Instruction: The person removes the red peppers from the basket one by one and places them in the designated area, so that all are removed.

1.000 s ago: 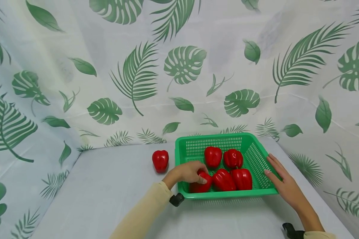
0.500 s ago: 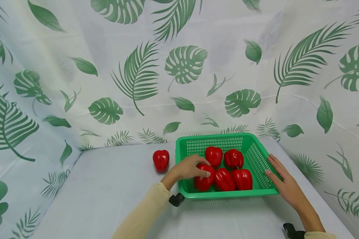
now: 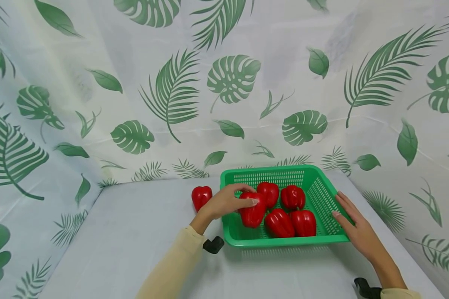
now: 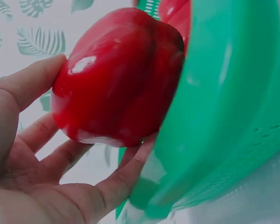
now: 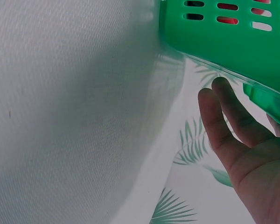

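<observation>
My left hand [image 3: 228, 203] holds a red bell pepper [image 3: 253, 211] between thumb and fingers, raised over the left part of a green plastic basket [image 3: 273, 243]. The left wrist view shows this bell pepper [image 4: 116, 84] close up beside the basket wall [image 4: 224, 93]. Several other red bell peppers [image 3: 280, 224] lie inside the basket, and one more bell pepper [image 3: 201, 196] sits on the table to its left, partly behind my left wrist. At the basket's right rim rests my right hand [image 3: 361, 232], thumb on the rim. Its visible fingers [image 5: 212, 116] are fairly straight in the right wrist view.
A white cloth covers the table [image 3: 127, 241]. Behind and along the sides hangs a white curtain [image 3: 247, 124] printed with green leaves. The basket's raised walls surround the peppers.
My left hand has lifted the bell pepper up from the basket's front left corner, then slightly back to the left. The right hand stays at the right rim.
</observation>
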{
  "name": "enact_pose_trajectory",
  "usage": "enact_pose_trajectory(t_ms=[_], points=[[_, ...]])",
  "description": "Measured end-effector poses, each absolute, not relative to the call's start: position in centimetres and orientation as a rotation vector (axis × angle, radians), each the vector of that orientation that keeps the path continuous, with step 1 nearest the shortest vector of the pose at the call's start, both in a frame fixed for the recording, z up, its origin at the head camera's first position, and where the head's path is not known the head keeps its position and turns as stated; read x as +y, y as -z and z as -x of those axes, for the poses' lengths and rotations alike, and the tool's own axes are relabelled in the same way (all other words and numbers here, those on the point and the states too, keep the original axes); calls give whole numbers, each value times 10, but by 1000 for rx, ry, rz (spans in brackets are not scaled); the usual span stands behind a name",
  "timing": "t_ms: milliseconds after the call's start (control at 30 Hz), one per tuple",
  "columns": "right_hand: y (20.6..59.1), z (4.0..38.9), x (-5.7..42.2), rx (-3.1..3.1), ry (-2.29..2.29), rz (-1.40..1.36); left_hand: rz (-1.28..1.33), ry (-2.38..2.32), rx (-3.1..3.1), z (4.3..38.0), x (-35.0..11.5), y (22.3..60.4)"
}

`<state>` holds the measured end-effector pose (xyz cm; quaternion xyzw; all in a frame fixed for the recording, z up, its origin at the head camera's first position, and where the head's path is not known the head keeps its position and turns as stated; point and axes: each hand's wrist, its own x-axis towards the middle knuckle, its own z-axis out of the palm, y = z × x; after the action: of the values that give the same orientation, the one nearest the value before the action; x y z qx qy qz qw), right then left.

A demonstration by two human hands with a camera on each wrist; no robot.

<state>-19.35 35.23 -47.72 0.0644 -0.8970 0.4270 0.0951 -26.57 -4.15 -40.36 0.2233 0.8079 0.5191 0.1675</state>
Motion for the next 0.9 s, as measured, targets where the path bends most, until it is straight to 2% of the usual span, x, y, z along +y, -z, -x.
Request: enact_pose_trajectory(t_ms=[467,900], points=[[481,194,354,-2654,-1256,-199,-551,-1623,2257,259,-76,393],[481,193,352,-2630,-1276,-197,-330,-1703,2357,250,-123,398]])
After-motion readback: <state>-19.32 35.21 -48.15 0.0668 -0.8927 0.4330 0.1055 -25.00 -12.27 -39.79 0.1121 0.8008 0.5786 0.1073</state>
